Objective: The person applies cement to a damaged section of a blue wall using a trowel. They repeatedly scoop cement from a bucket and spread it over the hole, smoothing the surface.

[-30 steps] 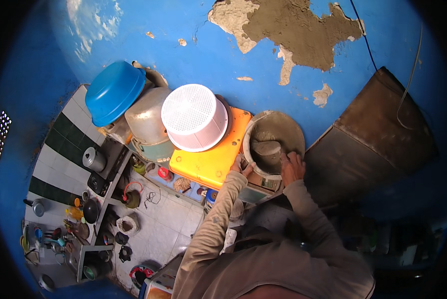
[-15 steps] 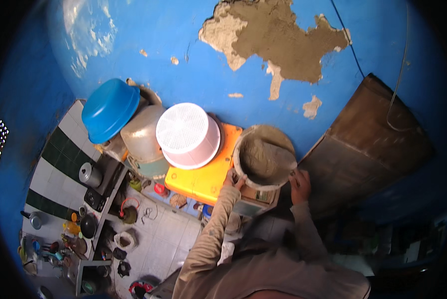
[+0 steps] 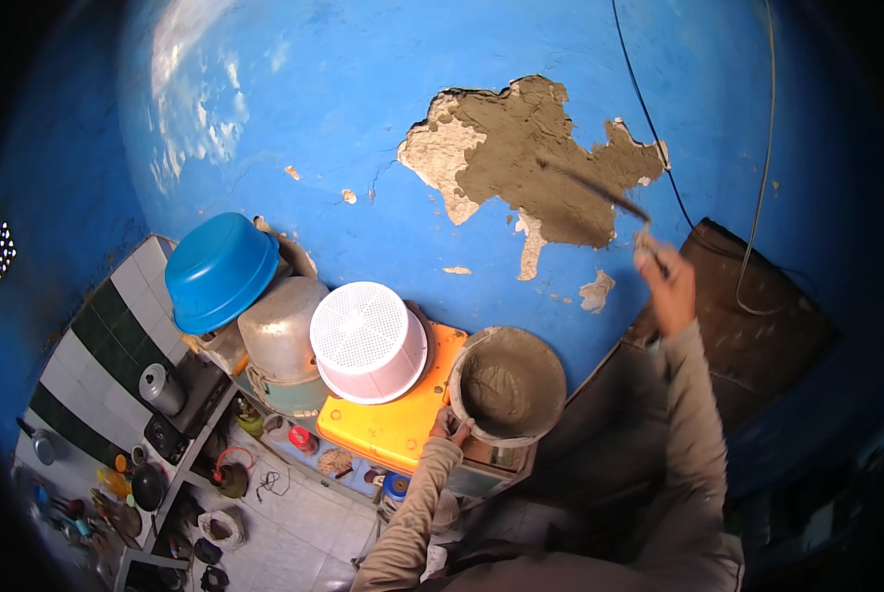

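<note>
My left hand (image 3: 452, 426) grips the near-left rim of a round bucket (image 3: 539, 385) with wet grey mortar inside. The bucket stands beside a yellow lid-like board (image 3: 378, 429). My right hand (image 3: 669, 286) is raised to the blue wall, closed on the handle of a trowel (image 3: 610, 195). The trowel's blade is smeared by motion and lies over or just in front of a ragged patch of grey plaster (image 3: 521, 138) with pale broken edges; whether it touches cannot be made out.
A pink perforated basin (image 3: 368, 340), a dented metal pot (image 3: 279, 331) and a blue basin (image 3: 215, 271) sit at left. A cluttered kitchen counter (image 3: 181, 444) runs below them. A brown rusty panel (image 3: 758, 345) leans at right, near two hanging cables (image 3: 768, 148).
My right hand has risen from the bucket with the trowel to the wall. My left hand stays on the bucket. The whole view has shifted, so the wall patch appears lower.
</note>
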`<state>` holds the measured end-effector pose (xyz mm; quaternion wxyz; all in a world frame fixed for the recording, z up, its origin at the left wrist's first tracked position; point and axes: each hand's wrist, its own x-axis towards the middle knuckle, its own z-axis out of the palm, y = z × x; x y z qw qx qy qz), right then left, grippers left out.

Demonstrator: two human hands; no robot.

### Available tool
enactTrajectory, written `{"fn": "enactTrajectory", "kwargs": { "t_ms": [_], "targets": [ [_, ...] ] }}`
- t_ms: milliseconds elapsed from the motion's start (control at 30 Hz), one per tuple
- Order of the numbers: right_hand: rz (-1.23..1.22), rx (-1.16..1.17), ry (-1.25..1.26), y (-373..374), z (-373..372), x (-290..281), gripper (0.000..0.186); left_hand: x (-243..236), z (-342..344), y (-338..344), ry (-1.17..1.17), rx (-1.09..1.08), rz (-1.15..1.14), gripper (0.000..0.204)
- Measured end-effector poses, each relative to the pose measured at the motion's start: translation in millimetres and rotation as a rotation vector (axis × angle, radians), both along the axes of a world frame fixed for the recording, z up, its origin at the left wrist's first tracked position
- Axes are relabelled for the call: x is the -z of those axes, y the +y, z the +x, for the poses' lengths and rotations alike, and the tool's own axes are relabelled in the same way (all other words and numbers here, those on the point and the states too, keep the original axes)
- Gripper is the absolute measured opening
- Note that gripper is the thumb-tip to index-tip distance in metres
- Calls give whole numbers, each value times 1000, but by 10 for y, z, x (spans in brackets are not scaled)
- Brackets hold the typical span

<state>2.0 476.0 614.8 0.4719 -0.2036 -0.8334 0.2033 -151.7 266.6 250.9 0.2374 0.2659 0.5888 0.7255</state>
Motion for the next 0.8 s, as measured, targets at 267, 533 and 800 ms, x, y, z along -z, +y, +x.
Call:
{"fn": "enactTrajectory", "kwargs": {
  "t_ms": [267,533,800],
  "targets": [
    [-23,51,-349,734,-844,-1231,30,-101,5,-30,-2,-9,-7,28],
    [536,437,-596,735,-1218,-1712,31,207,-59,-2,-45,13,38,25],
    [817,466,-575,488,-638,-1709,29,315,-61,128,0,-9,-24,24]
  ]
}}
